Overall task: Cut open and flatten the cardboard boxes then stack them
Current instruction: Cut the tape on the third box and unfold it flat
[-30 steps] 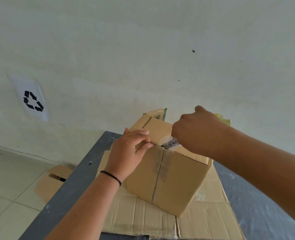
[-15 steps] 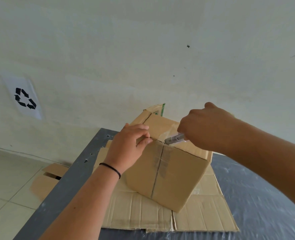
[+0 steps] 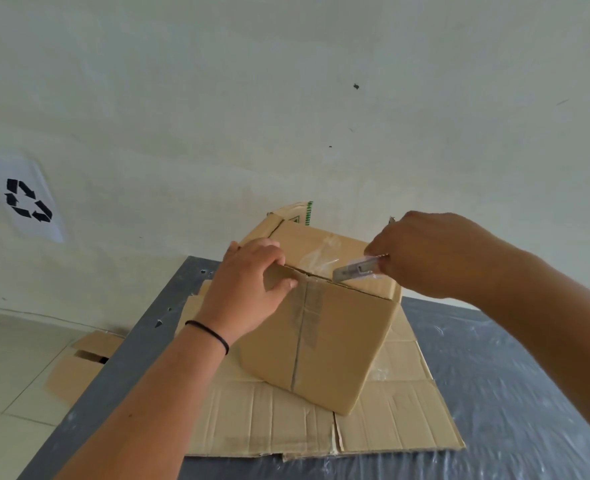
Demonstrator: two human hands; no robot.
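A closed brown cardboard box stands on a flattened sheet of cardboard on the table. My left hand grips the box's top front edge near its left corner, thumb on the front face. My right hand is closed around a utility knife, whose grey tip rests at the taped seam on the top front edge. Clear tape lies wrinkled and lifted on the box top. Behind the box another cardboard piece with green print sticks up.
The dark table is covered with clear plastic film. Its left edge runs diagonally; below it on the tiled floor lies another cardboard box. A white wall with a recycling-symbol sheet stands right behind the table.
My right hand has drawn the knife to the right along the top front edge. The tape on the top now shows as lifted. My left hand keeps its grip on the box.
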